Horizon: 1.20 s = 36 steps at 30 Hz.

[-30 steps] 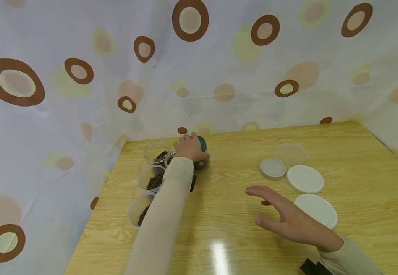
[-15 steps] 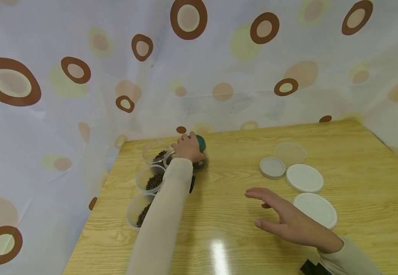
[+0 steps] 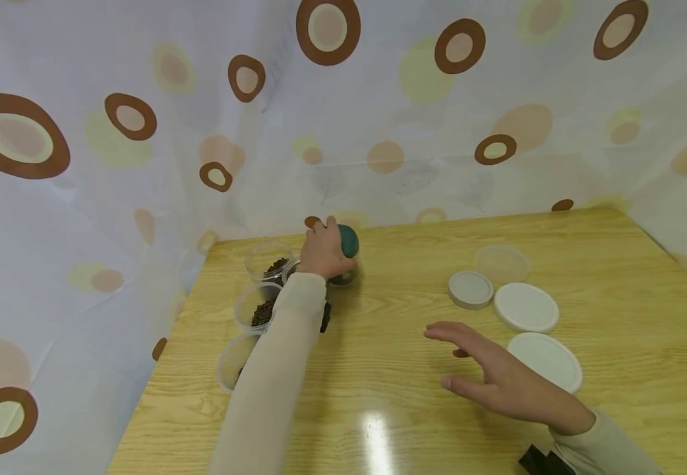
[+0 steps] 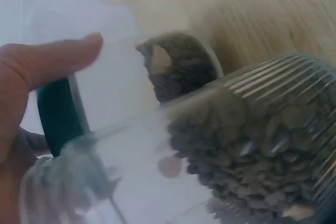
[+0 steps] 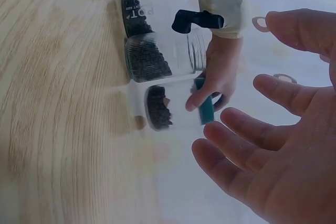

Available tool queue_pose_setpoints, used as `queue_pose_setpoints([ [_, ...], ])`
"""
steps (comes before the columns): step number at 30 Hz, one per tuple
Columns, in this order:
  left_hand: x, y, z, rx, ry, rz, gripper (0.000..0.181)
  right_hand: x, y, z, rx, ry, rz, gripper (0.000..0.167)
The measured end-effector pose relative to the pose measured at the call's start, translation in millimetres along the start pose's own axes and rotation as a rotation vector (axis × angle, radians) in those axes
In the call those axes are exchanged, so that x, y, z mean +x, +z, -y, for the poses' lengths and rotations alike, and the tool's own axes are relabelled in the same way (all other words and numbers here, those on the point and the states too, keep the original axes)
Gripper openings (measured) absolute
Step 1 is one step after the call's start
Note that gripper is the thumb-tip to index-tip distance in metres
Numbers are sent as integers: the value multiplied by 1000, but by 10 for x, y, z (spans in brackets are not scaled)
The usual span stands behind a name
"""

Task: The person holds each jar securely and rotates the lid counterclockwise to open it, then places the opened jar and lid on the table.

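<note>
My left hand grips the top of a clear jar with a teal lid at the back left of the table. In the right wrist view, the thumb lies along the upper side of this jar, which holds dark pieces and one pale bit. Whether its base touches the table I cannot tell. Close beside it is a ribbed clear jar, without a lid and partly filled with dark pellets. My right hand hovers over the table's right side, fingers spread, holding nothing.
Several open clear containers with dark pellets stand in a row along the left, partly behind my left sleeve. White lids, a grey-white lid and a translucent lid lie on the right. A patterned sheet rises behind the table.
Over the last half second my left hand has risen slightly with the teal lid, and more of the lid's top shows. My right hand stays almost still.
</note>
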State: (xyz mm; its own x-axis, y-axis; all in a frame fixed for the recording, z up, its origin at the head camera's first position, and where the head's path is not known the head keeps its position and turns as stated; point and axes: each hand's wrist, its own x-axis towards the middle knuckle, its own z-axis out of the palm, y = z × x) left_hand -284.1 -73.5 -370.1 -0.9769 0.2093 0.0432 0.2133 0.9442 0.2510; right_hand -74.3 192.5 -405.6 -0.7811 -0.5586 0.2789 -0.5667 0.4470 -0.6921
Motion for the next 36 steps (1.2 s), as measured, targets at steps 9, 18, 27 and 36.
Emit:
queue_pose_setpoints([
  [9, -148, -160, -144, -282, 92, -185, 83, -18, 5, -22, 23, 20, 14, 60],
  [18, -485, -346, -315, -533, 200, -291, 94, -29, -44, 20, 18, 19, 6, 60],
  [27, -925, -439, -390, -918, 149, -312, 99, -30, -47, 53, 13, 20, 3, 60],
  [36, -1255, -360, -416, -926, 289, -344, 92, -36, -35, 81, -19, -2, -21, 60],
])
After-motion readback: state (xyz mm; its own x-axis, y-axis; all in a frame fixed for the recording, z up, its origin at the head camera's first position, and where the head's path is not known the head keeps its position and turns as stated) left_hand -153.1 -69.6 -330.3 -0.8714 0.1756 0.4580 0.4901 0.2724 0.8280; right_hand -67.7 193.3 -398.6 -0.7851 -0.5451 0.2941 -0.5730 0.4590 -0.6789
